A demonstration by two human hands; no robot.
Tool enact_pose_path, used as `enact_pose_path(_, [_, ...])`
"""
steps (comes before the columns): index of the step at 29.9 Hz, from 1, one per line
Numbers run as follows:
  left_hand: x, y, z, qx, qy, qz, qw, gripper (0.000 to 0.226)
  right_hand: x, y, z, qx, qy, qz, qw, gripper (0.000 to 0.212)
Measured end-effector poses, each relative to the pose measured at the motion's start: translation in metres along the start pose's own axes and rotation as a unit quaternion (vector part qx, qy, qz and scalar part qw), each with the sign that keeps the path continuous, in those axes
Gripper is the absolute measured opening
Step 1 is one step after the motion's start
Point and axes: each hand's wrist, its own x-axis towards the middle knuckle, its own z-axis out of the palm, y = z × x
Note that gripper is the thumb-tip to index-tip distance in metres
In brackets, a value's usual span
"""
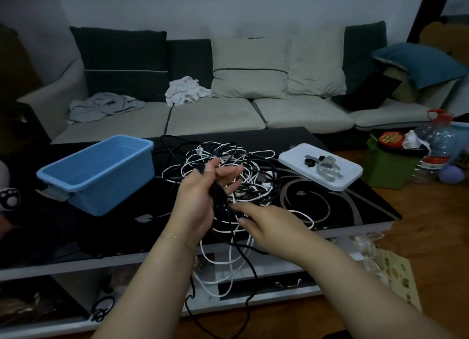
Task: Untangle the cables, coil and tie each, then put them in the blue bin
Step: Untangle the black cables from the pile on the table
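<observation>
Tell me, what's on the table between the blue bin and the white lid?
In the head view, the tangle of black and white cables lies between the blue bin and the white lid, with the left hand lifted over it.

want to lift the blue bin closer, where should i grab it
Grip the blue bin by its rolled rim on the near short end, above the grey latch, coming from the left: that end faces the person and the cable tangle crowds its right side.
</observation>
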Motion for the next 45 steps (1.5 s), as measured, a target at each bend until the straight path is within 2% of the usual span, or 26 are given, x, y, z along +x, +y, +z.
enact_pose_path(2, [0.0,-0.008,0.001,0.128,-0.01,0.038,0.991,0.044,0.001,0.002,0.0,-0.014,0.012,0.006,1.0,0.03])
enact_pose_path(5, [-0.002,-0.017,0.002,0.255,-0.039,0.069,0.964,0.029,0.001,0.002,-0.001,-0.024,0.026,0.005,0.999,0.023])
enact_pose_path(7, [-0.005,-0.02,0.004,0.328,-0.08,0.089,0.937,0.036,0.002,0.001,-0.002,0.005,-0.003,0.011,1.0,0.021])
enact_pose_path(9, [-0.007,-0.02,0.004,0.442,-0.115,0.105,0.883,0.037,0.002,0.002,-0.001,0.093,-0.049,0.017,0.994,0.013])
enact_pose_path(11, [-0.006,-0.02,0.0,0.586,-0.126,0.127,0.791,0.035,0.001,0.003,-0.002,0.183,-0.061,0.024,0.981,0.015])
enact_pose_path(12, [-0.005,-0.02,-0.001,0.628,-0.123,0.125,0.758,0.038,0.002,0.006,-0.002,0.207,-0.039,0.038,0.977,0.02])
enact_pose_path(14, [-0.006,-0.02,0.001,0.652,-0.132,0.099,0.74,0.045,0.003,0.012,-0.007,0.226,0.025,0.072,0.971,0.018])
enact_pose_path(15, [-0.008,-0.02,0.003,0.651,-0.144,0.076,0.741,0.047,0.003,0.016,-0.007,0.219,0.053,0.087,0.97,0.016])
enact_pose_path(18, [-0.01,-0.02,0.007,0.645,-0.18,0.012,0.743,0.055,0.004,0.02,-0.007,0.085,0.088,0.093,0.988,0.017])
enact_pose_path(19, [-0.012,-0.019,0.008,0.631,-0.194,-0.007,0.751,0.057,0.004,0.021,-0.006,0.111,0.088,0.086,0.986,0.018])
enact_pose_path(20, [-0.013,-0.016,0.009,0.608,-0.209,-0.028,0.766,0.059,0.005,0.018,-0.008,0.203,0.09,0.074,0.972,0.019])
enact_pose_path(22, [-0.013,-0.013,0.01,0.524,-0.244,-0.076,0.813,0.048,0.008,0.023,-0.014,0.405,0.107,0.053,0.907,0.018])
enact_pose_path(23, [-0.015,-0.014,0.013,0.473,-0.26,-0.105,0.835,0.041,0.007,0.028,-0.018,0.464,0.112,0.05,0.877,0.015])
enact_pose_path(24, [-0.017,-0.013,0.014,0.432,-0.272,-0.126,0.851,0.036,0.007,0.031,-0.021,0.504,0.109,0.051,0.855,0.012])
enact_pose_path(26, [-0.02,-0.014,0.017,0.397,-0.285,-0.135,0.862,0.029,0.007,0.035,-0.024,0.534,0.105,0.061,0.837,0.007])
enact_pose_path(30, [-0.021,-0.011,0.023,0.376,-0.271,-0.116,0.878,0.031,0.009,0.038,-0.02,0.475,0.164,0.092,0.86,0.014])
enact_pose_path(33, [-0.015,-0.007,0.023,0.286,-0.267,-0.105,0.914,0.029,0.012,0.034,-0.014,0.469,0.178,0.097,0.86,0.026])
enact_pose_path(36, [-0.015,-0.014,0.019,0.174,-0.236,-0.128,0.948,0.038,0.013,0.029,-0.011,0.477,0.174,0.112,0.854,0.035])
enact_pose_path(39, [-0.017,-0.024,0.016,0.13,-0.211,-0.147,0.958,0.044,0.013,0.029,-0.007,0.481,0.14,0.143,0.854,0.036])
enact_pose_path(43, [-0.014,-0.023,0.015,0.092,-0.173,-0.142,0.97,0.044,0.016,0.033,0.002,0.584,0.082,0.197,0.783,0.027])
enact_pose_path(45, [-0.011,-0.023,0.014,0.027,-0.146,-0.169,0.974,0.05,0.017,0.031,0.005,0.588,0.065,0.204,0.78,0.026])
